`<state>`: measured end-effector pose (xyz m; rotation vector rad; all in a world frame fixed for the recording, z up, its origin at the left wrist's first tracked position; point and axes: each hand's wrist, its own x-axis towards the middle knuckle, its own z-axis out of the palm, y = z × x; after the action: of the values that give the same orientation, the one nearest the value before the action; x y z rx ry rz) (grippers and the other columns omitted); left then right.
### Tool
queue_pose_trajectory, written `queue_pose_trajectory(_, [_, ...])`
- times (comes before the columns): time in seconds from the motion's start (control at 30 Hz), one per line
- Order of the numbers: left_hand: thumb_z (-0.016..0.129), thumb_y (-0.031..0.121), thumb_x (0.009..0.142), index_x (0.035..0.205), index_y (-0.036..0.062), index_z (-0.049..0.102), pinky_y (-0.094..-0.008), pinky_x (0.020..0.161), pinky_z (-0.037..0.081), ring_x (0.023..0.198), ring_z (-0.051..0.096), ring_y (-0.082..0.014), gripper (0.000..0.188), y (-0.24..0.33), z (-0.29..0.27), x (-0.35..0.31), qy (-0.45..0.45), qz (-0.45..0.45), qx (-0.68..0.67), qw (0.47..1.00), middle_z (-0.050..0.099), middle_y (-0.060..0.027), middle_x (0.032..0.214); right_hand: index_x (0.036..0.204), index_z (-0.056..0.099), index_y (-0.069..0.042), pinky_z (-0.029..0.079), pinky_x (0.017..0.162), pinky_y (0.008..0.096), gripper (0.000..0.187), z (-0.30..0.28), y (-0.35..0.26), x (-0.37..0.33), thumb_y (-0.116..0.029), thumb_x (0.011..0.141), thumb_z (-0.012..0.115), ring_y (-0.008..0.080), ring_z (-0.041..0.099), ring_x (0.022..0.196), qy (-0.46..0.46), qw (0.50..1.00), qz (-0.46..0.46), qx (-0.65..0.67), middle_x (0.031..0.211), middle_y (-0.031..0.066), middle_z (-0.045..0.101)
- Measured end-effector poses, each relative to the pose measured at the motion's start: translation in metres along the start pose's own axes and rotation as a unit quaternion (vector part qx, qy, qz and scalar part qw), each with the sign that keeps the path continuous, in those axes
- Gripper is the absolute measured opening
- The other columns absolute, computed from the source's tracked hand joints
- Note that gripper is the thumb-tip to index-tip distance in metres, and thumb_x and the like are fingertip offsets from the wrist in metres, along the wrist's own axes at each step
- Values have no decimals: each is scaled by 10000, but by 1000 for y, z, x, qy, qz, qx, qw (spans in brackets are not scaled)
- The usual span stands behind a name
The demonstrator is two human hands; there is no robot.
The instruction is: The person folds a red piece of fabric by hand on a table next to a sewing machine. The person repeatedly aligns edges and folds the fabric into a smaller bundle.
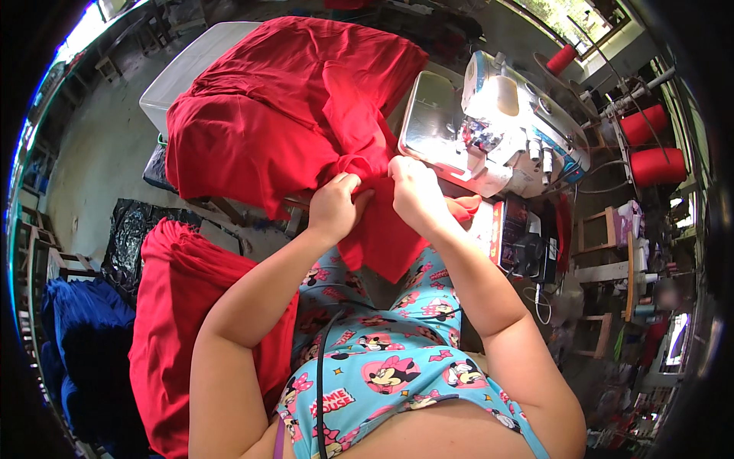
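Observation:
Both hands grip a piece of red fabric in front of me, whose lower end hangs over my lap. My left hand is closed, pinching the cloth between thumb and fingers. Just to its right, my right hand is closed on the same piece, with its fingertips partly hidden. Beyond the hands, a large heap of red cloth drapes over a white bin; where the held piece meets the heap, I cannot tell whether they are joined. A white sewing machine stands right of my right hand.
Another pile of red cloth lies by my left arm, with dark blue cloth and a black plastic bag beyond it. Red thread cones sit at the right behind the machine. A wooden stool stands at the right.

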<state>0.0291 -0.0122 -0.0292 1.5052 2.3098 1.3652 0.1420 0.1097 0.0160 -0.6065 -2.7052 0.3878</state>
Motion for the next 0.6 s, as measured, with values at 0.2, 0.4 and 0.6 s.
queue_pose_trajectory(0.2, [675, 194, 795, 823, 49, 573, -425, 657, 481, 782, 606, -334, 179, -7, 4, -1, -5, -1, -10, 1000, 607, -130, 845, 1013, 664, -59, 454, 863, 430, 520, -2, -2, 7, -444, 677, 758, 322, 611, 956, -110, 982, 145, 42, 940, 191, 624])
queue_pose_trajectory(0.4, [672, 170, 800, 830, 49, 593, -413, 644, 479, 753, 605, -333, 148, -5, 6, -1, 23, 13, -41, 999, 607, -133, 813, 931, 679, -8, 479, 800, 367, 355, 1, 18, 5, -303, 734, 702, 300, 628, 889, -110, 974, 120, 156, 968, 189, 640])
queue_pose_trajectory(0.6, [675, 162, 801, 833, 47, 596, -407, 632, 475, 735, 602, -331, 143, -3, 4, -2, 29, 11, -51, 998, 604, -134, 797, 896, 665, 9, 471, 739, 332, 314, 1, 19, 4, -265, 745, 697, 227, 625, 796, -116, 954, 143, 238, 861, 158, 648])
